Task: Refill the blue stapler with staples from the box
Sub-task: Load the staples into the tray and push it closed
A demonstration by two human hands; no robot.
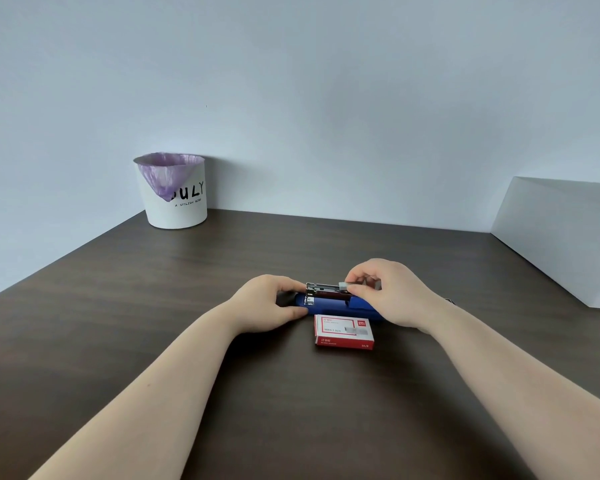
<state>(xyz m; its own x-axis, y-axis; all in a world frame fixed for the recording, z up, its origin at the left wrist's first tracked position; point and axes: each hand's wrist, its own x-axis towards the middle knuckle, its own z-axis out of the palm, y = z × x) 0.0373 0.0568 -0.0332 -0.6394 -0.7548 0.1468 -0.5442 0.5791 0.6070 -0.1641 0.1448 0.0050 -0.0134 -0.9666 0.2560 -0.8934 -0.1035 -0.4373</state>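
Left hand (267,303) clamps the stapler (329,306) steady on the desk (153,306) so the right hand (385,292), pinching staples (346,286), can load them.

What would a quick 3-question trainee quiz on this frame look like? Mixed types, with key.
1. True or false: the staple box lies nearer the person than the stapler.
2. What does the right hand pinch? A) a strip of staples B) a pen C) the box
3. Fill in: the left hand steadies the stapler's ___ end, seen from the camera.

Key
1. True.
2. A: the staples are held over the open metal tray.
3. Left.
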